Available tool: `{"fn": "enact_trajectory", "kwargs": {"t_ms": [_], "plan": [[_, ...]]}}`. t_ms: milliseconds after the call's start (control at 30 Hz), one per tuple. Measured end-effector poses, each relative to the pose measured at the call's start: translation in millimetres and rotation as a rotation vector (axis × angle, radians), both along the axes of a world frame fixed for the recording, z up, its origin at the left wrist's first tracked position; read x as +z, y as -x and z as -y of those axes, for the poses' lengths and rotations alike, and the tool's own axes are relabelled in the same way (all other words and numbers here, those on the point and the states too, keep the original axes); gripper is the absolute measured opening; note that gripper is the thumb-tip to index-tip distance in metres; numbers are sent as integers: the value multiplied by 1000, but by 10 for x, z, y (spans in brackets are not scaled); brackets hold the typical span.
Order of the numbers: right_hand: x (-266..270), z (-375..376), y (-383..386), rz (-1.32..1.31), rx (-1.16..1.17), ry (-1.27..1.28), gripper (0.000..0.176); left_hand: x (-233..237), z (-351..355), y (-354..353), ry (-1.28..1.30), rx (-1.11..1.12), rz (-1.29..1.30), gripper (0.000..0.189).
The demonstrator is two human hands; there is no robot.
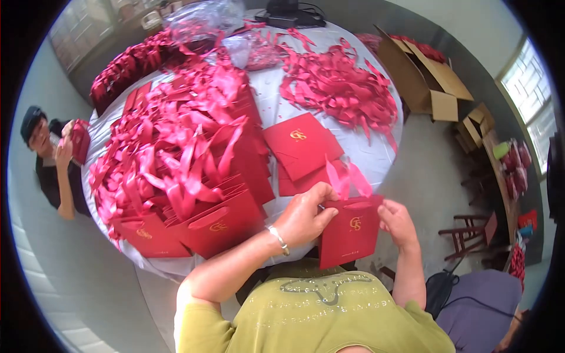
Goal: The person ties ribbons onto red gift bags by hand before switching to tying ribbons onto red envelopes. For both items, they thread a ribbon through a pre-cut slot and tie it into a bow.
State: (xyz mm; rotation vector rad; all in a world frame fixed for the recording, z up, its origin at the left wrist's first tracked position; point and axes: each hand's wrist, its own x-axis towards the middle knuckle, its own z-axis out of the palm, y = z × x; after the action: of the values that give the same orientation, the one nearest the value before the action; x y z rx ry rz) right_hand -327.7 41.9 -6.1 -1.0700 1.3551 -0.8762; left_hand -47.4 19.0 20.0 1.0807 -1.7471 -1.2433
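Observation:
A red paper gift bag (351, 235) with a gold emblem hangs upright in front of me at the table's near edge. My left hand (306, 215) pinches its upper left corner between thumb and fingers. At the upper right corner, my right hand (398, 222) is closed on the bag's edge. Pink ribbon handles (348, 178) rise from the top of this bag. Just behind it on the table lie flat red bags (303, 145), stacked, the upper one showing the same gold emblem. To the left of my left hand stand rows of red gift bags (220, 226) with ribbon handles.
The round table has a white cloth (272, 103). A heap of loose pink ribbons (344, 88) lies at its right, clear plastic (206, 23) at the back. Another person (62, 159) at the left handles a red bag. Cardboard boxes (421, 73) and a chair (471, 235) stand right.

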Motion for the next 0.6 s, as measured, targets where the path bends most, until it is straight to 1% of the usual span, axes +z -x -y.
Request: {"fn": "enact_trajectory", "kwargs": {"t_ms": [33,67,100,133,167,200,233,300,333,400,433,467,500,533,567,600], "plan": [[64,-51,-121,104,-25,26,21,39,0,-7,-2,18,8,25],[-20,-31,-79,108,-25,77,24,40,-2,-2,0,58,15,25],[-36,10,-104,113,-23,122,27,11,-5,15,115,119,-20,28],[-22,45,-155,160,-50,261,29,3,-6,20,233,178,-50,31],[37,111,-218,214,-105,376,29,134,-29,12,400,214,-63,41],[139,179,-298,270,-168,489,29,255,-45,-16,566,266,-43,45],[286,256,-395,291,-302,524,33,375,-72,-57,731,313,-21,49],[503,336,-368,417,-355,559,32,625,-201,-200,888,355,-2,51],[558,402,-442,423,-348,560,32,718,-275,-295,948,374,4,51],[678,500,-689,510,-298,646,29,831,-432,-548,1049,428,-6,51],[811,428,-922,492,-216,659,21,921,-568,-711,1067,496,37,49],[824,376,-1110,429,-106,660,21,869,-681,-836,1016,586,-43,46],[833,320,-1301,367,0,659,21,837,-830,-993,1002,685,-50,44],[877,239,-1547,413,104,629,25,790,-921,-1050,1011,787,-237,44],[889,200,-1721,414,269,674,28,699,-1046,-1177,959,897,-259,46],[752,243,-1860,292,365,783,25,608,-1171,-1284,911,1016,-181,50]]}}
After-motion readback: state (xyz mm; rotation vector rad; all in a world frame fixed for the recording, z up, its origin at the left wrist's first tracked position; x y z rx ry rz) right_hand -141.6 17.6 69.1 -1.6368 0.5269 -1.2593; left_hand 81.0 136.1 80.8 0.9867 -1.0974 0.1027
